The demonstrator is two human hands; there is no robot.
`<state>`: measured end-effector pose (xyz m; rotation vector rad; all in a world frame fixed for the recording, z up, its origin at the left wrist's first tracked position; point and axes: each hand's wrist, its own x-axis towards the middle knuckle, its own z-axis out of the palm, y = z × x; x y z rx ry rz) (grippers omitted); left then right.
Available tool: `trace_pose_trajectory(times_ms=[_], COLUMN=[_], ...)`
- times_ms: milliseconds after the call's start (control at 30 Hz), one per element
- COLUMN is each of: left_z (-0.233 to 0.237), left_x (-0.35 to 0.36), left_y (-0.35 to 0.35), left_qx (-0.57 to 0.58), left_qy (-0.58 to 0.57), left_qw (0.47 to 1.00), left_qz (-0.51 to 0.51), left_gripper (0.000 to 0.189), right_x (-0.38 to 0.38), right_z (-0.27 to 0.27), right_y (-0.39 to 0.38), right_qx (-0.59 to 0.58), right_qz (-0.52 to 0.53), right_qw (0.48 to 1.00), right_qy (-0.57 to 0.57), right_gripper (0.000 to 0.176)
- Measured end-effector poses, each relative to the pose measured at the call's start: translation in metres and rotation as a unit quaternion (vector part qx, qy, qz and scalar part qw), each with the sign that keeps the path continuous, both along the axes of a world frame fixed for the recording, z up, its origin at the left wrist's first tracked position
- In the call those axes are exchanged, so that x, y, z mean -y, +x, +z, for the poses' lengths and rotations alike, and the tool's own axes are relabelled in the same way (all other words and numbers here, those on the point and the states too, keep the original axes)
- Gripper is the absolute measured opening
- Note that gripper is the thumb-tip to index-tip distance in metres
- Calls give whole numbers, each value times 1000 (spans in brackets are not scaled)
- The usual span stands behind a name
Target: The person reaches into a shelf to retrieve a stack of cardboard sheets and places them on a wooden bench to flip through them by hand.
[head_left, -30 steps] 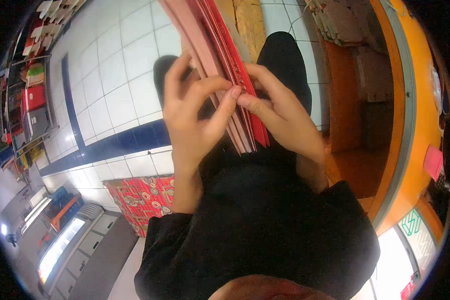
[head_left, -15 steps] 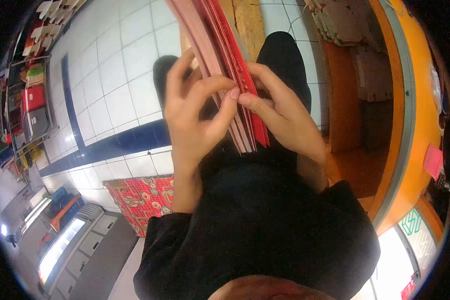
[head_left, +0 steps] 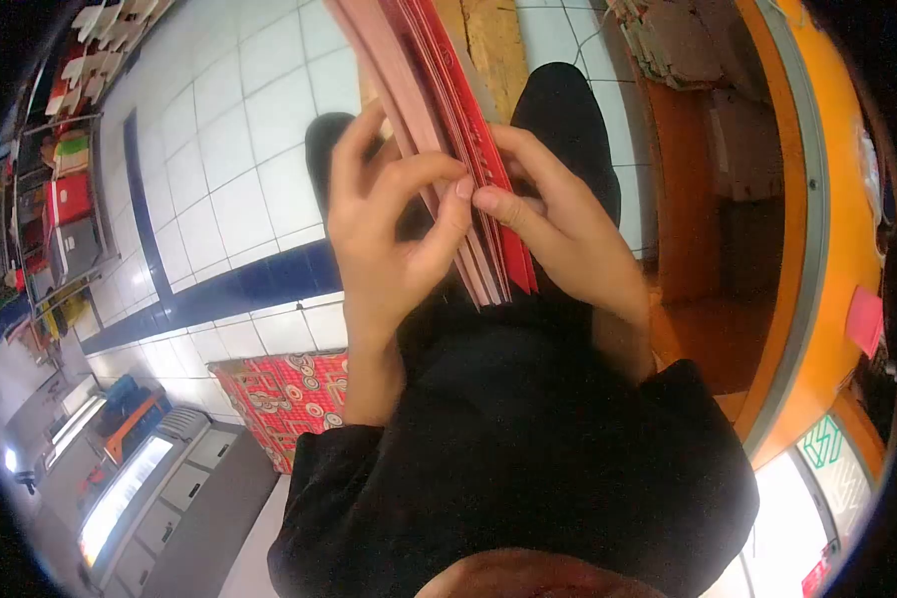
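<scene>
Between my hands stands a thick bundle of pages with a red cover [head_left: 483,159], like a book, its page edges facing up toward me. My left hand [head_left: 399,219] is closed on it from the left, thumb and index fingertip pinched together at the page edges. From the other side my right hand [head_left: 568,224] grips the red cover, its thumb pressed at the page edges close to the left thumb. Some fingers of both hands are hidden behind the bundle. Its lower end hangs over my lap, and its far end runs out of view at the top.
A wooden plank [head_left: 496,50] lies beyond the bundle on the white tiled floor [head_left: 239,130]. On the right curves an orange counter [head_left: 835,120]. A red patterned panel [head_left: 294,399] is at lower left, near a grey drawer unit [head_left: 204,478]. Shelves with goods line the far left.
Both hands keep nearly the same hold and position on the book. The surroundings have shifted very slightly in the view.
</scene>
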<state>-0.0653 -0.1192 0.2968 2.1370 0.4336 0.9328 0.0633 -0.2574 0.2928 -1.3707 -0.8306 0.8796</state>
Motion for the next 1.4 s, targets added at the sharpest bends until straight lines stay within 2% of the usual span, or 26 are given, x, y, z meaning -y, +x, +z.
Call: trace_pose_trajectory(times_ms=[100,167,267,400,600,800,1100,1167,1300,1400], left_z=[0,1,1,1,-1,1,3,1,3,0], left_x=[2,6,7,7,5,7,7,4,7,5], left_y=[1,0,1,-1,-1,-3,-2,-1,-1,-1], left_qx=[16,-4,1,-24,0,-3,-15,6,-8,-11], left_qy=[15,-32,-35,-39,-33,-78,-54,1,-32,16], left_qw=[1000,999,999,998,999,997,998,1000,999,999], left_qz=[7,31,41,41,33,14,14,9,24,29], left_gripper=[19,19,20,20,21,21,20,20,19,19], right_x=[-1,-1,-1,-1,-1,-1,-1,-1,-1,-1], right_z=[0,0,-1,0,3,-1,4,4,3,5], right_y=[0,0,-1,0,-1,-2,-2,-2,1,2], right_qx=[3,2,9,8,-6,8,-9,-7,17,27], right_qz=[-3,-2,-5,-5,-5,-3,0,0,2,1], right_qw=[1000,1000,1000,1000,1000,1000,1000,1000,1000,1000], right_qy=[4,9,10,1,-2,4,-14,-13,-3,-8], right_gripper=[49,49,49,50,51,51,50,49,47,47])
